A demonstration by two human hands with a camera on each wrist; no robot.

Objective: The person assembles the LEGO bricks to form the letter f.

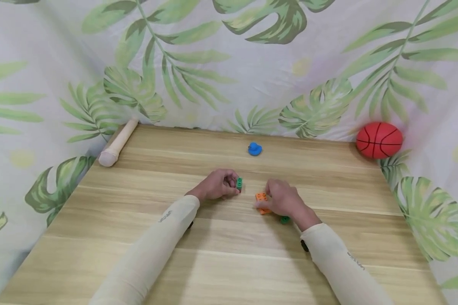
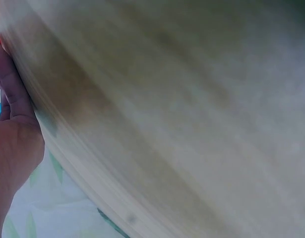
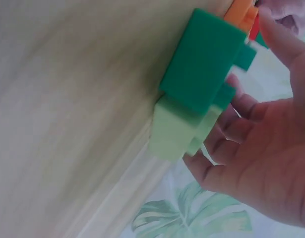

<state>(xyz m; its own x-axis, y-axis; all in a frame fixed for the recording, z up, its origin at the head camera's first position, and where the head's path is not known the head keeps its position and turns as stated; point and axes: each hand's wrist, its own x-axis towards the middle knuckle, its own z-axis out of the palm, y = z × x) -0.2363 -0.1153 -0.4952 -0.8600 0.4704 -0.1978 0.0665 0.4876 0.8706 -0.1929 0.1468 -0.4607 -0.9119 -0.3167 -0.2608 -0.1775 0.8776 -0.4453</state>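
Note:
My left hand (image 1: pixel 217 185) pinches a small green brick (image 1: pixel 239 183) between thumb and fingers, just above or on the table. A bit of red shows beneath that brick. To its right, my right hand (image 1: pixel 285 198) grips an orange brick (image 1: pixel 262 197), the thumb across its near part and the fingers at its far side. Under the right wrist lies another green brick (image 1: pixel 285 220). In the right wrist view this dark green brick (image 3: pixel 204 59) stands beside a light green brick (image 3: pixel 174 130). The left wrist view catches only part of the left hand (image 2: pixel 16 134).
A blue toy duck (image 1: pixel 254 149) sits toward the back of the wooden table (image 1: pixel 229 262). At the back right corner rests a red ball (image 1: pixel 379 140) with black lines. A pale microphone-shaped object (image 1: pixel 118 143) lies along the back left edge. Leaf-patterned cloth (image 1: pixel 198 63) hangs behind.

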